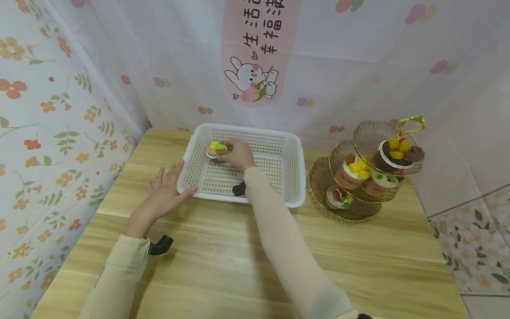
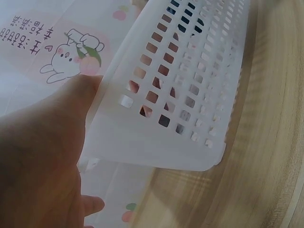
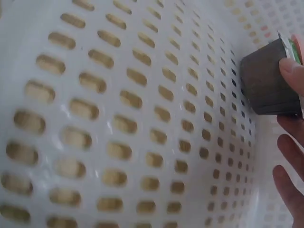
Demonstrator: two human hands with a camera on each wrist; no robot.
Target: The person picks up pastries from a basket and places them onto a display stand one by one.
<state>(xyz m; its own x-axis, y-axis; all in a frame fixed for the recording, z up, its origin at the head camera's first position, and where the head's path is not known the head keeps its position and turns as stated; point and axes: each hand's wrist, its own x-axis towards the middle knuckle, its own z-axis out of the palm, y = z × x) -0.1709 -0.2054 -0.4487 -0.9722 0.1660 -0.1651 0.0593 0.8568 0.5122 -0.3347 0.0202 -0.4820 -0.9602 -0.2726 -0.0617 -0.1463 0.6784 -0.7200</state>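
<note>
A white perforated basket (image 1: 295, 201) stands on the wooden table. Inside its left part, my right hand (image 1: 240, 155) pinches a small dessert cup (image 1: 216, 151) by its side, thumb opposite the fingers. In the right wrist view the cup's dark brown wall (image 3: 266, 78) shows close to the basket's perforated side, and a pale rim borders its colourful top. Yellow, green and pink pieces top the cup. My left hand (image 1: 166, 188) rests at the basket's near left corner with fingers spread, its thumb along the rim in the left wrist view.
To the right stands a three-tier dessert stand (image 1: 314, 186) with a gold handle (image 1: 412, 126). Several fruit-topped dessert cups sit on its tiers, including a dark one (image 1: 394, 155) at the top. A printed curtain (image 1: 179, 53) hangs behind the table.
</note>
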